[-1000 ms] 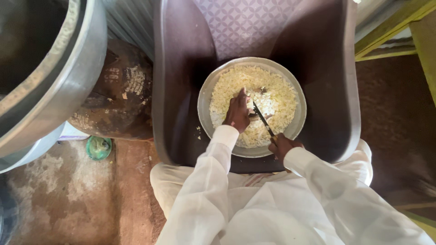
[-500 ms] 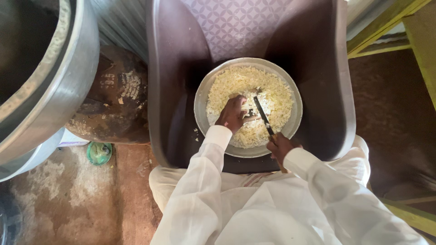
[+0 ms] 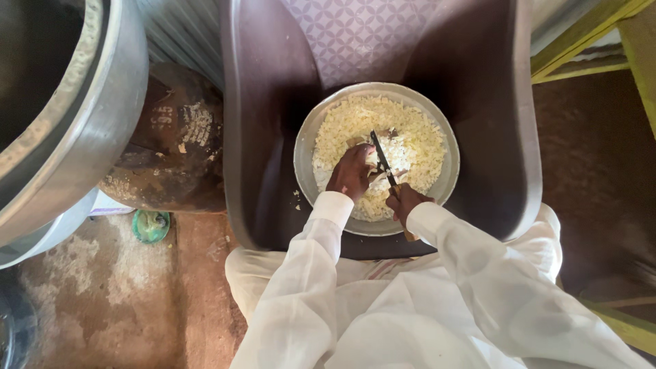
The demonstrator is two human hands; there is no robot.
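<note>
While the left hand (image 3: 350, 172) presses a pale piece with closed fingers, the right hand (image 3: 408, 202) grips a thin dark knife (image 3: 383, 162) over the round metal bowl (image 3: 306, 147) of crumbly white shreds (image 3: 417, 140).

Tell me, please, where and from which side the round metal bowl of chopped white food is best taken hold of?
Probably by the metal bowl's bare rim at its right and far edges, coming from above, fingers hooked over the lip. The left hand and the right hand with the knife fill the near side, and the chopped white food fills the middle.
</note>
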